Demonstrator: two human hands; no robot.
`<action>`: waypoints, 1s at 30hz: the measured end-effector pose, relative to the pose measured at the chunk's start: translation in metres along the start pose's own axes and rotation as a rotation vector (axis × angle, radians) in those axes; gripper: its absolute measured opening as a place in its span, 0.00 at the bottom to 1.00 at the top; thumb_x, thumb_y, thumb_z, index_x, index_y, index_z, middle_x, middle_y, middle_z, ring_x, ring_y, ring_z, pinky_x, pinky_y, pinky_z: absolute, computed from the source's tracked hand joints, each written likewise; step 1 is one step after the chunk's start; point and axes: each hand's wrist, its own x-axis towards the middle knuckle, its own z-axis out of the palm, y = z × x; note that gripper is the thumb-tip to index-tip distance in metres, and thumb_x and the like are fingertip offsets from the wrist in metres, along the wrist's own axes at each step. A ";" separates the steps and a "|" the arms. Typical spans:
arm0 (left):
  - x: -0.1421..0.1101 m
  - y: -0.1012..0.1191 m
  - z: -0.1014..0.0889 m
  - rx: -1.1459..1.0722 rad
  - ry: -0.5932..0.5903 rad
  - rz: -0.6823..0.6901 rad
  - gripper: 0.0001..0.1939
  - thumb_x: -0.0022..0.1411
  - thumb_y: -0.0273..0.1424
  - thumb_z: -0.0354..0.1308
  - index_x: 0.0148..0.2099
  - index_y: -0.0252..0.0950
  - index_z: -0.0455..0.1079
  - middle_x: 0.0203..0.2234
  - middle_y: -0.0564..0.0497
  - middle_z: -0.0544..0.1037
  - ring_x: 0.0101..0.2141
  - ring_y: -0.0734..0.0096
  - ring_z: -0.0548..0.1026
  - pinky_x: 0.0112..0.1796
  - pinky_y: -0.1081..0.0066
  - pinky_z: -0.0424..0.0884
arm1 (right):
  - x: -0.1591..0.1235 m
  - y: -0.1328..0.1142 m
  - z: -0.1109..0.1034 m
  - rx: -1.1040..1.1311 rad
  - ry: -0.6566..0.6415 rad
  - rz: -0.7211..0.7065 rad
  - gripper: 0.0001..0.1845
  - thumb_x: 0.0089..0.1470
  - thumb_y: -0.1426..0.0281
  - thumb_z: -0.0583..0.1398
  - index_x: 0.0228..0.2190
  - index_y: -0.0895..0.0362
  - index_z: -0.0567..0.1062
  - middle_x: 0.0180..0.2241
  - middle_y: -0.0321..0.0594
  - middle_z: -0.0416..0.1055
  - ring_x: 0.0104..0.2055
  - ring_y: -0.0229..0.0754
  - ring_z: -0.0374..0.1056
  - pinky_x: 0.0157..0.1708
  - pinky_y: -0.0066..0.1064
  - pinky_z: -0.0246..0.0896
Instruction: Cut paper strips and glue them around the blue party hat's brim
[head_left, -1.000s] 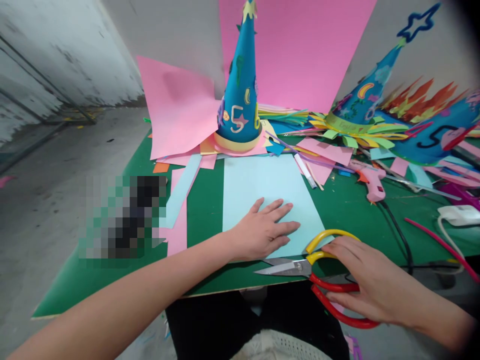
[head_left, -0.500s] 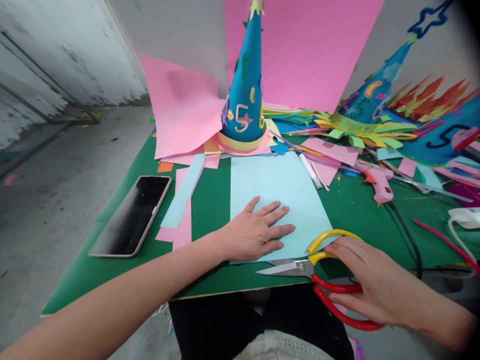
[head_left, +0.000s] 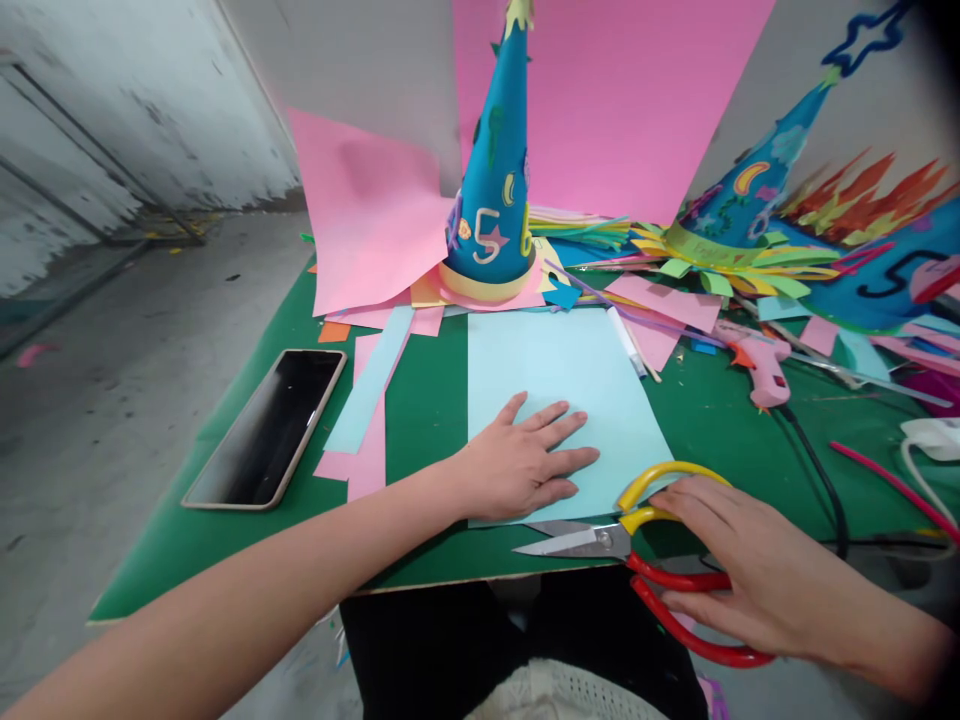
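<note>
A light blue sheet of paper (head_left: 555, 365) lies on the green tabletop in front of me. My left hand (head_left: 529, 458) rests flat on its lower middle, fingers spread. At the sheet's lower right corner, my right hand (head_left: 739, 560) grips a pair of scissors (head_left: 611, 540) with one yellow and one red handle. Their blades point left, slightly parted, along the sheet's near edge; the upper blade is partly hidden by the paper. A white marker (head_left: 627, 342) lies against the sheet's right edge.
A phone (head_left: 266, 430) lies at left beside pink and blue paper strips (head_left: 371, 385). Behind stands a decorated blue cone hat (head_left: 491, 190); another cone hat (head_left: 750, 190) is at right. A pink glue gun (head_left: 765, 375) with a black cord lies among scraps on the right.
Both hands, the sheet and the scissors keep nearly the same positions. The whole view has shifted slightly, so everything appears a little further right.
</note>
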 end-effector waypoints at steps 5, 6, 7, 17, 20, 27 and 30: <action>-0.001 0.000 0.000 0.002 0.002 0.001 0.23 0.69 0.43 0.40 0.62 0.44 0.55 0.64 0.45 0.49 0.63 0.56 0.45 0.56 0.44 0.40 | 0.005 -0.005 0.000 0.023 0.000 -0.005 0.26 0.46 0.64 0.61 0.47 0.60 0.65 0.44 0.52 0.70 0.48 0.51 0.66 0.46 0.44 0.65; -0.001 0.000 0.001 0.002 0.003 0.002 0.23 0.69 0.42 0.40 0.62 0.44 0.54 0.64 0.45 0.49 0.63 0.56 0.46 0.56 0.44 0.40 | 0.006 -0.005 0.000 0.030 0.001 -0.001 0.26 0.46 0.64 0.61 0.47 0.60 0.65 0.45 0.52 0.70 0.48 0.51 0.66 0.46 0.44 0.65; -0.001 0.000 0.001 0.004 0.005 0.003 0.23 0.69 0.42 0.40 0.62 0.45 0.54 0.64 0.46 0.49 0.63 0.56 0.46 0.56 0.44 0.40 | 0.007 -0.006 0.000 0.039 -0.001 0.007 0.26 0.46 0.64 0.62 0.47 0.60 0.66 0.45 0.51 0.70 0.48 0.51 0.66 0.46 0.44 0.65; -0.001 0.000 0.002 0.019 0.035 0.016 0.23 0.69 0.42 0.39 0.62 0.44 0.55 0.64 0.45 0.50 0.63 0.56 0.46 0.56 0.44 0.40 | 0.016 -0.014 -0.001 0.005 0.053 -0.050 0.26 0.45 0.65 0.61 0.46 0.61 0.67 0.43 0.51 0.71 0.46 0.51 0.68 0.44 0.44 0.66; -0.002 0.000 0.003 0.025 0.036 0.019 0.23 0.69 0.42 0.39 0.62 0.44 0.54 0.64 0.45 0.50 0.63 0.56 0.46 0.56 0.44 0.40 | 0.018 -0.016 -0.001 0.007 0.060 -0.048 0.26 0.44 0.65 0.61 0.45 0.62 0.67 0.42 0.51 0.71 0.45 0.51 0.68 0.44 0.43 0.66; -0.002 0.000 0.001 0.026 0.043 0.026 0.23 0.69 0.42 0.39 0.62 0.43 0.55 0.64 0.45 0.51 0.63 0.55 0.47 0.56 0.44 0.41 | 0.022 -0.018 0.000 0.040 0.050 -0.030 0.25 0.45 0.64 0.61 0.46 0.61 0.67 0.43 0.50 0.71 0.46 0.50 0.67 0.45 0.44 0.65; -0.002 0.000 0.000 0.024 0.035 0.019 0.22 0.69 0.42 0.39 0.62 0.44 0.55 0.64 0.45 0.50 0.63 0.56 0.47 0.56 0.45 0.41 | 0.023 -0.018 0.001 0.019 0.037 -0.044 0.25 0.46 0.65 0.61 0.46 0.61 0.67 0.43 0.50 0.71 0.46 0.51 0.67 0.45 0.44 0.65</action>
